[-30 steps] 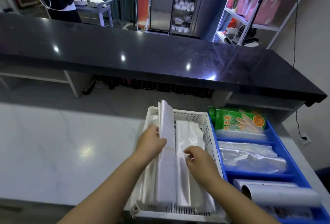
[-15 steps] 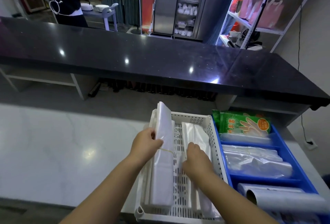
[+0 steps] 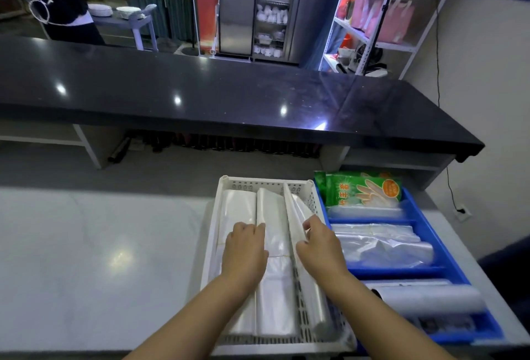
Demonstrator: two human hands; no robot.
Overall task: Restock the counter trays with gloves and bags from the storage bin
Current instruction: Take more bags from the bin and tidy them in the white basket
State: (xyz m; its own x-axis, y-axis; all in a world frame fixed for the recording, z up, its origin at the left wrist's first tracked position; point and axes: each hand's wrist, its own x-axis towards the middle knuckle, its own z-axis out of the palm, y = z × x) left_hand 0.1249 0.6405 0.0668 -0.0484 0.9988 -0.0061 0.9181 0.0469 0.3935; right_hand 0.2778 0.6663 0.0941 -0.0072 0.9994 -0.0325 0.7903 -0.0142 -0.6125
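A white perforated tray (image 3: 218, 216) sits on the pale counter and holds three long bundles of clear plastic bags. My left hand (image 3: 243, 247) presses flat on the left and middle bundles (image 3: 272, 296), fingers together. My right hand (image 3: 318, 247) pinches the right bundle (image 3: 295, 213), which stands tilted on edge against the tray's right side. Beside it a blue divided tray (image 3: 427, 233) holds green glove packets (image 3: 361, 190) at the back, loose clear bags (image 3: 381, 245) in the middle and a roll of bags (image 3: 424, 299) at the front.
A black raised counter (image 3: 229, 95) runs across behind the trays. The pale marble worktop (image 3: 94, 259) stretches to the left. A person in dark clothes (image 3: 60, 0) stands at the far left by stacked plates. A white shelf rack (image 3: 381, 15) stands at the back right.
The bundle my left hand held upright now lies flat in the tray under that hand. My right hand has lifted and tilted the right bundle toward the tray's right wall.
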